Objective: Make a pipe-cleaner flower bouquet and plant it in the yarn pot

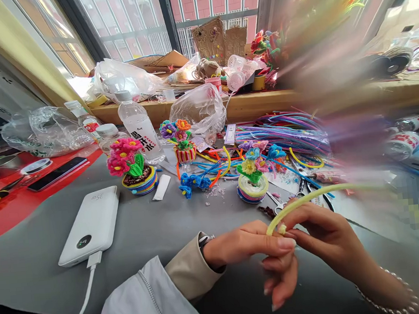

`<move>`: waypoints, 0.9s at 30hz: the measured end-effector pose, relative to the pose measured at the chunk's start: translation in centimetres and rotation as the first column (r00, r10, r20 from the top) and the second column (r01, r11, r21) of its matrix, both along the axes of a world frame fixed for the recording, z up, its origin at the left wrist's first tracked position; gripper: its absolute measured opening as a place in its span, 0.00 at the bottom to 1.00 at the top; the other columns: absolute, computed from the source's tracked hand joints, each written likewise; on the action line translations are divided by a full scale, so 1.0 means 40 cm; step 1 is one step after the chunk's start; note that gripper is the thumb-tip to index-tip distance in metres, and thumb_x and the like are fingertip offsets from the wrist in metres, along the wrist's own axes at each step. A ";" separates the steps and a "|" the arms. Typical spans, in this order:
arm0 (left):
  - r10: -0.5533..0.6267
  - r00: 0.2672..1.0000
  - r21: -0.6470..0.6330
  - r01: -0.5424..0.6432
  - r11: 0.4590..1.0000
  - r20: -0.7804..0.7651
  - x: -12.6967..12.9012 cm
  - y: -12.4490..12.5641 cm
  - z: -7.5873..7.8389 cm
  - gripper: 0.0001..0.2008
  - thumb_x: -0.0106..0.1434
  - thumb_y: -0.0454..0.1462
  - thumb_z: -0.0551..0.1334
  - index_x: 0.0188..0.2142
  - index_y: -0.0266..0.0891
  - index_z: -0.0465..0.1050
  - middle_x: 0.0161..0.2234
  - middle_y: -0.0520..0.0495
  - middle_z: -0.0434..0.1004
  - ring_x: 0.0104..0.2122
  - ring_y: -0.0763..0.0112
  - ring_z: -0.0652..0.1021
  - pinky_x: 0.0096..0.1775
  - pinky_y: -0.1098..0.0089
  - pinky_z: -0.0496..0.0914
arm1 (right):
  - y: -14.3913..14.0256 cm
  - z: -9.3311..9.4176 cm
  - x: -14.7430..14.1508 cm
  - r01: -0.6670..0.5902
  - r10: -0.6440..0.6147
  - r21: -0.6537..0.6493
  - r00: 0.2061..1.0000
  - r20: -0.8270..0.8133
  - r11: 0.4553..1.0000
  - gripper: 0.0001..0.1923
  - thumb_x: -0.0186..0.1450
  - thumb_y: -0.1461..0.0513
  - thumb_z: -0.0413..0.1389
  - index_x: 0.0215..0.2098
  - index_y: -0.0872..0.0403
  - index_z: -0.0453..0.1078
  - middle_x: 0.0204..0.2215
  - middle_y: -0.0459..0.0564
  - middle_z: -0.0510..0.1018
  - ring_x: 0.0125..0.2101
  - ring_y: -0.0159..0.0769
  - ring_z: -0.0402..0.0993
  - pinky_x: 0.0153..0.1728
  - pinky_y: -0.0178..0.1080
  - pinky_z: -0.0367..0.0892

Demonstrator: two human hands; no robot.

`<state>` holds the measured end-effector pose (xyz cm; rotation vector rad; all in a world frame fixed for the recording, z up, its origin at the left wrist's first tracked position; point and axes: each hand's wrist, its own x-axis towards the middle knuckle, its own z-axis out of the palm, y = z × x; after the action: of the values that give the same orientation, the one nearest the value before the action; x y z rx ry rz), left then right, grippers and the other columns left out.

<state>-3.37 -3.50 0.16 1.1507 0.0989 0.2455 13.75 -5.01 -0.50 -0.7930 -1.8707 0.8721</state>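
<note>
A pale yellow pipe cleaner arches over my hands, its far end fading into blur at the right. My left hand pinches it between thumb and index finger, the other fingers curled below. Thumb and fingertips of my right hand close on its small bent tip, close to the left thumb. Just beyond my hands stands a round pot wrapped in striped pipe cleaners, with fuzzy flowers in it. Scissors lie partly hidden behind the right hand.
A power bank with a white cable lies at left, near a phone. Farther back are a pink-flowered pot, a striped pot, blue flowers, a water bottle and bundled pipe cleaners. The upper right is smeared.
</note>
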 end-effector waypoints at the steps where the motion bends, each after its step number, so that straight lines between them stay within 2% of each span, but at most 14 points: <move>1: -0.014 1.000 0.001 0.014 1.000 -0.005 0.000 0.002 0.001 0.21 0.62 0.44 0.47 0.15 0.39 0.50 0.16 0.48 0.66 0.17 0.76 0.67 0.21 0.73 0.61 | 0.000 -0.001 -0.001 -0.009 0.009 -0.002 1.000 -0.006 1.000 0.02 0.57 0.64 0.56 0.28 0.53 0.70 0.25 0.47 0.76 0.28 0.33 0.71 0.29 0.34 0.67; 5: -0.077 0.997 0.016 0.078 0.997 -0.026 -0.002 0.008 0.003 0.21 0.61 0.44 0.49 0.14 0.39 0.52 0.14 0.49 0.65 0.16 0.76 0.65 0.20 0.72 0.60 | 0.001 -0.006 -0.009 -0.085 0.078 -0.070 0.993 -0.091 0.994 0.03 0.57 0.62 0.56 0.28 0.53 0.71 0.24 0.47 0.73 0.28 0.32 0.69 0.28 0.34 0.67; 9: -0.205 0.978 0.007 0.206 0.979 -0.021 0.001 0.011 0.001 0.22 0.61 0.45 0.48 0.13 0.39 0.51 0.14 0.49 0.65 0.15 0.75 0.66 0.20 0.71 0.61 | 0.004 -0.013 -0.016 -0.159 0.143 -0.145 0.983 -0.113 0.977 0.07 0.58 0.59 0.55 0.25 0.53 0.71 0.23 0.47 0.71 0.26 0.31 0.67 0.27 0.34 0.65; 12: -0.244 0.969 -0.023 0.243 0.970 -0.028 0.005 0.012 -0.002 0.23 0.60 0.46 0.50 0.13 0.39 0.51 0.15 0.47 0.68 0.15 0.73 0.67 0.19 0.70 0.61 | 0.003 -0.017 -0.016 -0.170 0.143 -0.221 0.981 -0.131 0.960 0.07 0.56 0.58 0.57 0.26 0.54 0.70 0.22 0.47 0.72 0.26 0.32 0.67 0.26 0.33 0.65; 14: -0.274 0.962 -0.047 0.273 0.961 -0.015 0.007 0.012 -0.004 0.23 0.59 0.47 0.50 0.12 0.39 0.52 0.16 0.47 0.68 0.15 0.73 0.68 0.18 0.70 0.60 | 0.003 -0.017 -0.016 -0.170 0.142 -0.227 0.980 -0.136 0.959 0.06 0.56 0.59 0.58 0.29 0.53 0.71 0.23 0.47 0.73 0.26 0.32 0.68 0.27 0.33 0.65; 17: -0.270 0.962 -0.071 0.268 0.961 -0.026 0.008 0.012 -0.003 0.24 0.58 0.48 0.52 0.12 0.39 0.52 0.12 0.51 0.61 0.14 0.75 0.65 0.18 0.71 0.58 | 0.001 -0.013 -0.017 -0.181 0.160 -0.164 0.978 -0.130 0.970 0.03 0.56 0.61 0.58 0.29 0.51 0.73 0.23 0.46 0.74 0.27 0.31 0.68 0.28 0.32 0.65; 20: -0.202 0.976 -0.043 0.199 0.979 -0.081 0.006 0.010 -0.002 0.25 0.57 0.48 0.53 0.11 0.38 0.52 0.10 0.54 0.53 0.12 0.78 0.61 0.18 0.71 0.57 | 0.000 -0.008 -0.020 -0.160 0.143 -0.141 0.982 -0.127 0.977 0.02 0.56 0.62 0.58 0.26 0.52 0.73 0.22 0.46 0.73 0.25 0.30 0.67 0.26 0.32 0.64; 22: -0.179 0.980 -0.010 0.178 0.984 -0.089 0.005 0.008 -0.005 0.25 0.58 0.48 0.52 0.11 0.38 0.51 0.10 0.53 0.56 0.12 0.78 0.61 0.19 0.71 0.57 | -0.002 -0.006 -0.021 -0.136 0.120 -0.136 0.985 -0.124 0.981 0.04 0.56 0.61 0.58 0.25 0.53 0.72 0.21 0.46 0.72 0.25 0.31 0.67 0.26 0.33 0.64; 24: -0.183 0.980 0.006 0.184 0.983 -0.079 0.005 0.007 -0.010 0.24 0.59 0.48 0.51 0.12 0.38 0.51 0.13 0.50 0.64 0.13 0.77 0.64 0.19 0.71 0.58 | -0.002 -0.005 -0.021 -0.121 0.107 -0.128 0.988 -0.112 0.984 0.04 0.56 0.61 0.57 0.25 0.53 0.72 0.21 0.46 0.73 0.25 0.31 0.68 0.26 0.33 0.64; 27: -0.189 0.980 -0.008 0.189 0.982 -0.062 0.005 0.009 -0.014 0.23 0.59 0.47 0.50 0.13 0.39 0.51 0.16 0.48 0.69 0.15 0.75 0.67 0.19 0.71 0.61 | -0.004 -0.004 -0.019 -0.114 0.102 -0.123 0.990 -0.099 0.986 0.04 0.56 0.61 0.57 0.26 0.53 0.72 0.21 0.47 0.73 0.25 0.31 0.68 0.26 0.34 0.65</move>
<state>-3.15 -3.14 -0.38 1.1575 0.0451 0.0408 13.00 -5.15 -0.65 -0.7218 -1.8032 1.0886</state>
